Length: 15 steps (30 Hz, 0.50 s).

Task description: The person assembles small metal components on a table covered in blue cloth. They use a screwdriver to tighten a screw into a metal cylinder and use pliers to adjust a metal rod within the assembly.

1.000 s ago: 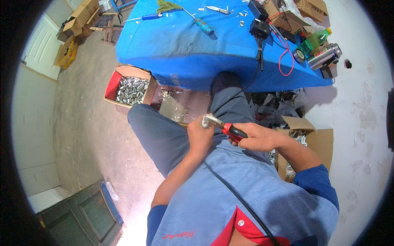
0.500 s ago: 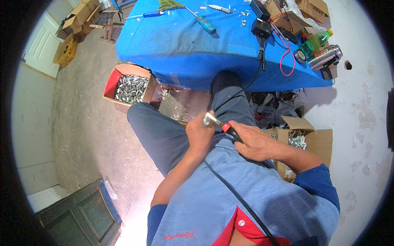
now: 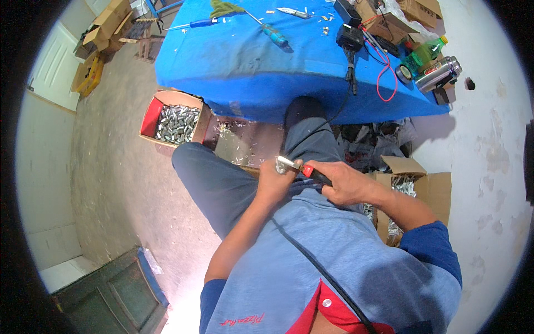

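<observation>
Over my lap, my right hand (image 3: 347,182) is wrapped round a hand tool with a red and black handle (image 3: 308,171) and a bright metal head; its exact kind is unclear. The metal end reaches left to my left hand (image 3: 272,185), whose fingers are closed around a small silvery metal piece (image 3: 280,166). Tool head and piece appear to touch at the thumb, and most of the piece is hidden by the fingers. Beyond my left knee stands an open box (image 3: 149,119) of many small silvery metal parts.
Ahead is a blue-covered table (image 3: 245,61) with screwdrivers (image 3: 275,37), a black adapter (image 3: 350,37) with cables, a green bottle (image 3: 425,53) and a steel flask (image 3: 439,74). By my right elbow, a cardboard box (image 3: 436,200) holds metal pieces. A black cord (image 3: 303,253) crosses my shirt.
The tool's metal head has turned slightly and its handle lies a little flatter. My left hand has shifted a bit down and right; both hands keep their grip.
</observation>
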Tool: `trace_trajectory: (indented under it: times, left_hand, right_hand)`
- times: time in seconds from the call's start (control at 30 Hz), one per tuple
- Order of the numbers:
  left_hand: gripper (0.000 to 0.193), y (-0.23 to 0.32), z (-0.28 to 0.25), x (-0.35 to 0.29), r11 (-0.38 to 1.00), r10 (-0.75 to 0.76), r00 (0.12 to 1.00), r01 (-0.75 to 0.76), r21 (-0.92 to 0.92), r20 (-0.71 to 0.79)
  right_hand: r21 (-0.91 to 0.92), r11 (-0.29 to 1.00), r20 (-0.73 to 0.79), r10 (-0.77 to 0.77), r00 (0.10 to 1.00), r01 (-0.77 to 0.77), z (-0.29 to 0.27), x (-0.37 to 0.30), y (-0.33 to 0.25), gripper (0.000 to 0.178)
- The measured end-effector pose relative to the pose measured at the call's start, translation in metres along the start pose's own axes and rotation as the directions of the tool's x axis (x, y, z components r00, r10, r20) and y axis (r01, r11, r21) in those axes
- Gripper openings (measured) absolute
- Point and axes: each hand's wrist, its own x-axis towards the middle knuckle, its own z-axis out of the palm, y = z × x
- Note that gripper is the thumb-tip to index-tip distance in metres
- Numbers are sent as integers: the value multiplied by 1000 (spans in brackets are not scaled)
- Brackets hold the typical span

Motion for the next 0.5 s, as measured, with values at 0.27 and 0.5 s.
trace_trajectory:
  times: [0.27, 0.5]
  left_hand:
    - [11, 3, -4, -7, 994, 9, 947, 25, -104, 320]
    - [23, 10, 2, -7, 906, 210, 978, -201, 372, 17]
  right_hand:
    - [-177, 976, 151, -97, 984, 124, -30, 3, 28, 57]
    - [61, 989, 310, 111, 944, -136, -27, -1, 19, 42]
